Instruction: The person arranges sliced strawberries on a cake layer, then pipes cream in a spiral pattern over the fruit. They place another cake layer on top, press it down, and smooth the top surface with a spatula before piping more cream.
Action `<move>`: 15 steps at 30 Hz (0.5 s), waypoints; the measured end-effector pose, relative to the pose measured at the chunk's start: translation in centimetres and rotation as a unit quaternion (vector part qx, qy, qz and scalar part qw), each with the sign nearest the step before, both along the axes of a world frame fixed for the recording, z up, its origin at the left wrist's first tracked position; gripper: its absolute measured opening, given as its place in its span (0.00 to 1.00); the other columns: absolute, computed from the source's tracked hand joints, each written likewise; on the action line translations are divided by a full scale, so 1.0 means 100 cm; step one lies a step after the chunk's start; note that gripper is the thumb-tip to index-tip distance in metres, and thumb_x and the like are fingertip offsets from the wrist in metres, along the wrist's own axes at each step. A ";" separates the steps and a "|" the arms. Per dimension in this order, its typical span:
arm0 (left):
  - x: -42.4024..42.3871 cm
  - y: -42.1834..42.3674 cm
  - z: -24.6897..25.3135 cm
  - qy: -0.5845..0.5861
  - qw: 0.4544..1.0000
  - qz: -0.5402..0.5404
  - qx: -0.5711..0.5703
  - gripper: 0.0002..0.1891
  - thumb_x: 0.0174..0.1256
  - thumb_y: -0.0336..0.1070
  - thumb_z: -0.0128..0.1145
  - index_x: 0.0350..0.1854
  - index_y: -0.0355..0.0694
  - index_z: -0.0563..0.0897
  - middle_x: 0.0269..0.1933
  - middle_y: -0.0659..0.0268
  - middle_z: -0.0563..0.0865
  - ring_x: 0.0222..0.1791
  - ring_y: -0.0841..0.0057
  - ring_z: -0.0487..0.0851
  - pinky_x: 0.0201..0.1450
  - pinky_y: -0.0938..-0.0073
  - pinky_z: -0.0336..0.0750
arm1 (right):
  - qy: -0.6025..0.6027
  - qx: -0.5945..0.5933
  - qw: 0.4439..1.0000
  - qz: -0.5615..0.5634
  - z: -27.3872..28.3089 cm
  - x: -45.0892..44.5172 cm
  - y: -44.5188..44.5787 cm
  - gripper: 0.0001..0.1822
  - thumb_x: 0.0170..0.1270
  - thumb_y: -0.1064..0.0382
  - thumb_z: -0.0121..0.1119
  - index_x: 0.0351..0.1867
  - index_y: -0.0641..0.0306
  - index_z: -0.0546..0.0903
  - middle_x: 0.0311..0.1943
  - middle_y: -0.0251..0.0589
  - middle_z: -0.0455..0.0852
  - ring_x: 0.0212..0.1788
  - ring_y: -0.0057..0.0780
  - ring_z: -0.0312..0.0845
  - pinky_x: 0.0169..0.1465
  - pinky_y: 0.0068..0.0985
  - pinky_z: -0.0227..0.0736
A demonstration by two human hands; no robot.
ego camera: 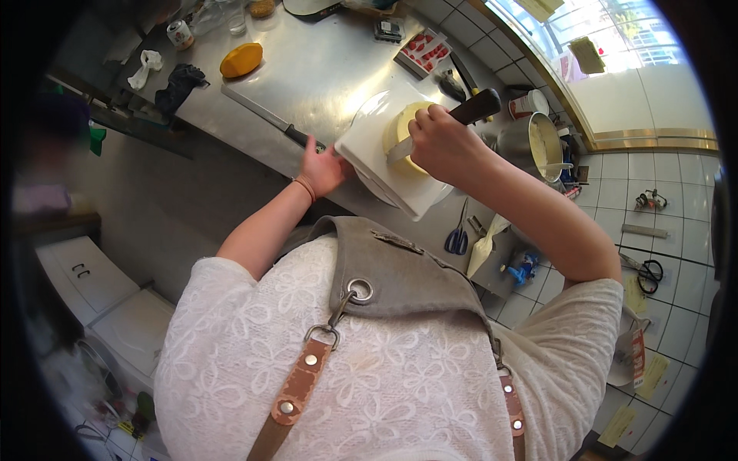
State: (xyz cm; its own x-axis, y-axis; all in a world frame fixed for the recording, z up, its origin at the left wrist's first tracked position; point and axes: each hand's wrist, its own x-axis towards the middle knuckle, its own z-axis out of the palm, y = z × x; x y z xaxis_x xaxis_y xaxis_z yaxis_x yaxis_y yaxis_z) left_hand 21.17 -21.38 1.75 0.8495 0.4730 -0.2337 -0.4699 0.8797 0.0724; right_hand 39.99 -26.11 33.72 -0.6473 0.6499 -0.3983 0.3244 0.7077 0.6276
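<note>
A round, pale yellow cream-coated cake [398, 128] sits on a white square board [369, 151], which rests over a round turntable [377, 193]. My right hand [441, 144] grips a dark-handled metal spatula [400, 151], its blade against the near side of the cake. At the board's left corner is my left hand [326, 172], fingers spread and partly hidden by the board; whether it touches the edge cannot be told. Just beyond that hand lies a serrated knife [259, 109] with a black handle.
Scissors [457, 237] and a filled piping bag [487, 245] lie near the right front edge. A metal pot [533, 144] stands to the right. Further back are boxed strawberries [425, 52], a berry punnet [389, 30], a yellow mango-like fruit [241, 60] and a dark cloth [179, 86].
</note>
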 end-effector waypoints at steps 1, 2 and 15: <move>0.000 -0.002 0.002 0.032 0.998 -0.059 -0.007 0.56 0.62 0.88 0.25 0.75 0.41 0.68 0.69 0.48 0.79 0.69 0.54 0.75 0.74 0.53 0.63 | -0.007 -0.003 1.000 -0.003 0.000 -0.001 -0.001 0.09 0.56 0.58 0.62 0.26 0.54 0.91 0.30 0.38 0.86 0.40 0.38 0.83 0.44 0.37 0.76; 0.000 -0.002 0.003 0.027 0.992 -0.125 -0.015 0.56 0.62 0.88 0.25 0.75 0.41 0.67 0.69 0.49 0.78 0.69 0.54 0.75 0.73 0.53 0.63 | 0.004 0.007 1.000 -0.004 0.001 -0.001 -0.002 0.07 0.55 0.60 0.63 0.25 0.55 0.90 0.30 0.36 0.85 0.40 0.36 0.81 0.44 0.34 0.73; -0.008 0.000 0.023 0.017 0.991 -0.132 0.012 0.54 0.65 0.86 0.25 0.78 0.45 0.67 0.74 0.55 0.74 0.73 0.53 0.70 0.76 0.44 0.58 | 0.111 0.011 0.985 -0.130 0.051 0.039 -0.071 0.10 0.61 0.56 0.68 0.42 0.50 0.89 0.32 0.28 0.81 0.43 0.26 0.79 0.47 0.27 0.73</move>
State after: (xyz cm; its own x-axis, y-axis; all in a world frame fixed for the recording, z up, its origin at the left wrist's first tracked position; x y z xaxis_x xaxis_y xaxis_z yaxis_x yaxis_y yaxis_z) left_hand 20.37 -21.42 4.05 0.9363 0.2413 -0.2551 -0.2209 0.9695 0.1061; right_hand 43.86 -33.21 38.79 -0.5269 0.8123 -0.2503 0.6237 0.5695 0.5354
